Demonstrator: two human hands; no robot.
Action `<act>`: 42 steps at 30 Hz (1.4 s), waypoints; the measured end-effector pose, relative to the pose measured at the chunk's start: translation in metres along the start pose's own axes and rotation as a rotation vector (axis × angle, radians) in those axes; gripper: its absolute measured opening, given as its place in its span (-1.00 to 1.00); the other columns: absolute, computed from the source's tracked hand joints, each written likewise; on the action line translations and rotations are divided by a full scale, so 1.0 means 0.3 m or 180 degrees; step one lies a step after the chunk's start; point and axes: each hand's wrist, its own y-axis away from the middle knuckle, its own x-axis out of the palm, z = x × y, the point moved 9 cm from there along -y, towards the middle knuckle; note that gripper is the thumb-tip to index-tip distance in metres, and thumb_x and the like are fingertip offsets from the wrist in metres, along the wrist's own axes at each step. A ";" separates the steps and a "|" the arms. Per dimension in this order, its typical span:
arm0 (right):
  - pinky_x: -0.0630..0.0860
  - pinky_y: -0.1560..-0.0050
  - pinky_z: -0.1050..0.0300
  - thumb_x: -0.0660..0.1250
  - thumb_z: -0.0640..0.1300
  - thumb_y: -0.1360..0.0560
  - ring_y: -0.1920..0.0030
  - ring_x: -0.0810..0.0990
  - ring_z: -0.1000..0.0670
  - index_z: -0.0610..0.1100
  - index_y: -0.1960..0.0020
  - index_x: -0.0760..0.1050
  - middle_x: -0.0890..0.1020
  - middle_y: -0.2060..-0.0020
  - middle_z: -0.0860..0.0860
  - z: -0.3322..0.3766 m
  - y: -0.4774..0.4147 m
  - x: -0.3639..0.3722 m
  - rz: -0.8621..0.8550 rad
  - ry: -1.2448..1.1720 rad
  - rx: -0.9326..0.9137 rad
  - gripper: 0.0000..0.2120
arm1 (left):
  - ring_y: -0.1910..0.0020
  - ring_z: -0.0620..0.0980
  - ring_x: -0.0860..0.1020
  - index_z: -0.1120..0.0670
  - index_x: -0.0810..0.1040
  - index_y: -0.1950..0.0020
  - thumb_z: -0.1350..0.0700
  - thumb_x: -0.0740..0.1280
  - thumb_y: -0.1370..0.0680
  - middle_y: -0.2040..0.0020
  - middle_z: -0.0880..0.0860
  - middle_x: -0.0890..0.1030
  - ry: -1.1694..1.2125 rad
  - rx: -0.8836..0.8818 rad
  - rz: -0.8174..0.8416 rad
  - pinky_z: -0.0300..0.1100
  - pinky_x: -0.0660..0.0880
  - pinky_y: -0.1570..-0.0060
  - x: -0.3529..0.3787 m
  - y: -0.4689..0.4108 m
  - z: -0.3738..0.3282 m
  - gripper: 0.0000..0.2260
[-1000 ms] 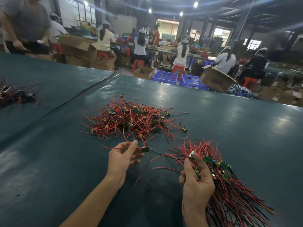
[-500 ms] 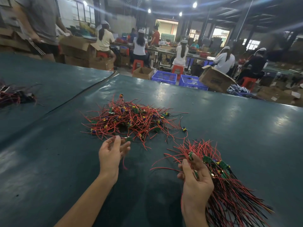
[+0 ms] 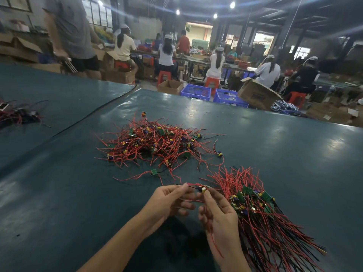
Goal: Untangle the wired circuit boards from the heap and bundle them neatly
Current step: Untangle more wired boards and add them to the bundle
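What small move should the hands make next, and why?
Probably lay the wired circuit board, pinched between left hand and right hand, against the bundle just right of it, board to boards. It is already held apart from the heap, and the bundle's boards lie close by the right hand.

Left side: bare worktop point(image 3: 51, 193) — open reach from near edge to heap point(image 3: 155, 146).
Centre: heap sprawls, stray board point(image 3: 153, 172) just before it.
Near right corner: bundle point(image 3: 275, 232) fans across.
Far right: bare worktop — open.
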 end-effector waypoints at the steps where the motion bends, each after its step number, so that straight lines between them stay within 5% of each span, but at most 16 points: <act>1: 0.47 0.53 0.28 0.43 -0.23 -0.35 0.50 0.54 0.06 -0.16 0.07 0.65 0.68 0.28 -0.16 -0.005 -0.001 0.004 0.0035 0.0102 0.0019 -0.85 | 0.25 -0.04 0.65 0.19 0.64 -0.06 0.00 0.39 -0.42 0.02 0.15 0.70 0.0041 0.0093 0.0029 -0.26 0.54 0.35 0.005 0.001 -0.006 -0.67; 7: 0.45 0.56 0.24 0.41 -0.30 -0.41 0.52 0.56 0.02 -0.21 -0.10 0.53 0.69 0.30 -0.22 -0.024 -0.004 0.017 0.0195 0.0492 0.0179 -0.73 | 0.24 -0.01 0.65 0.11 0.61 0.15 0.07 0.46 -0.34 0.16 0.12 0.66 -0.0091 0.0620 -0.0415 -0.22 0.59 0.28 -0.042 0.001 -0.039 -0.84; 10: 0.44 0.57 0.24 0.41 -0.26 -0.38 0.53 0.56 0.00 -0.21 -0.10 0.51 0.68 0.26 -0.28 -0.037 0.002 0.030 0.0336 0.0472 0.0323 -0.71 | 0.19 0.08 0.65 0.13 0.57 0.15 0.08 0.46 -0.36 0.08 0.19 0.67 -0.0145 0.0654 -0.0300 -0.12 0.63 0.18 -0.029 0.002 -0.031 -0.83; 16: 0.42 0.56 0.24 0.26 -0.40 -0.45 0.46 0.59 0.01 -0.25 -0.10 0.59 0.71 0.15 -0.21 -0.045 0.014 0.047 0.0522 0.0160 0.0464 -0.74 | 0.23 0.02 0.66 0.23 0.56 0.08 0.23 0.44 -0.45 0.21 0.17 0.69 -0.0208 0.0869 -0.0424 -0.23 0.58 0.25 -0.045 0.000 -0.041 -0.88; 22: 0.24 0.62 0.34 0.38 -0.37 -0.49 0.62 0.31 0.17 -0.14 -0.05 0.64 0.53 0.51 0.04 -0.030 0.007 0.049 0.0361 0.0847 -0.0092 -0.79 | 0.30 -0.05 0.64 0.21 0.61 0.09 0.15 0.48 -0.37 0.29 0.09 0.68 -0.0566 0.1071 -0.0355 -0.27 0.57 0.30 -0.038 0.004 -0.068 -0.81; 25: 0.38 0.53 0.41 0.39 -0.37 -0.47 0.56 0.48 0.19 -0.20 -0.02 0.62 0.56 0.51 0.04 -0.007 0.009 0.057 0.0353 0.0750 -0.0248 -0.83 | 0.37 -0.06 0.62 0.21 0.61 0.10 0.28 0.46 -0.44 0.32 0.09 0.66 -0.0710 0.1058 -0.0230 -0.26 0.56 0.32 -0.026 0.002 -0.062 -0.92; 29: 0.49 0.49 0.28 0.42 -0.21 -0.44 0.48 0.57 0.04 -0.16 0.26 0.65 0.63 0.43 -0.13 -0.002 0.013 0.049 0.0265 0.0792 -0.0254 -0.89 | 0.35 0.02 0.61 0.19 0.62 0.09 0.28 0.46 -0.44 0.29 0.15 0.67 -0.0886 0.1019 -0.0129 -0.21 0.57 0.31 -0.010 0.006 -0.055 -0.92; 32: 0.26 0.64 0.30 0.41 -0.08 -0.43 0.62 0.36 0.10 -0.12 0.37 0.61 0.55 0.51 -0.07 -0.002 0.002 0.005 -0.0086 0.0779 -0.0175 -0.77 | 0.29 0.11 0.63 0.19 0.62 0.10 0.30 0.47 -0.44 0.25 0.24 0.67 -0.0849 0.1001 -0.0281 -0.22 0.57 0.31 -0.022 0.003 -0.052 -0.91; 39: 0.25 0.62 0.28 0.46 -0.06 -0.30 0.57 0.36 0.13 -0.14 0.26 0.70 0.60 0.44 -0.06 -0.010 -0.002 0.000 -0.0018 0.0556 -0.0070 -0.86 | 0.25 0.02 0.67 0.22 0.62 0.01 0.11 0.46 -0.40 0.15 0.19 0.71 -0.0525 0.0654 -0.0155 -0.27 0.55 0.30 -0.011 0.007 -0.027 -0.76; 42: 0.25 0.61 0.28 0.47 -0.11 -0.29 0.56 0.35 0.14 -0.13 0.25 0.71 0.60 0.43 -0.04 -0.010 -0.005 -0.001 -0.0036 0.0431 -0.0077 -0.90 | 0.29 -0.01 0.66 0.22 0.62 0.03 0.21 0.43 -0.48 0.16 0.17 0.71 -0.0583 0.0560 -0.0049 -0.29 0.54 0.31 0.003 0.006 -0.007 -0.88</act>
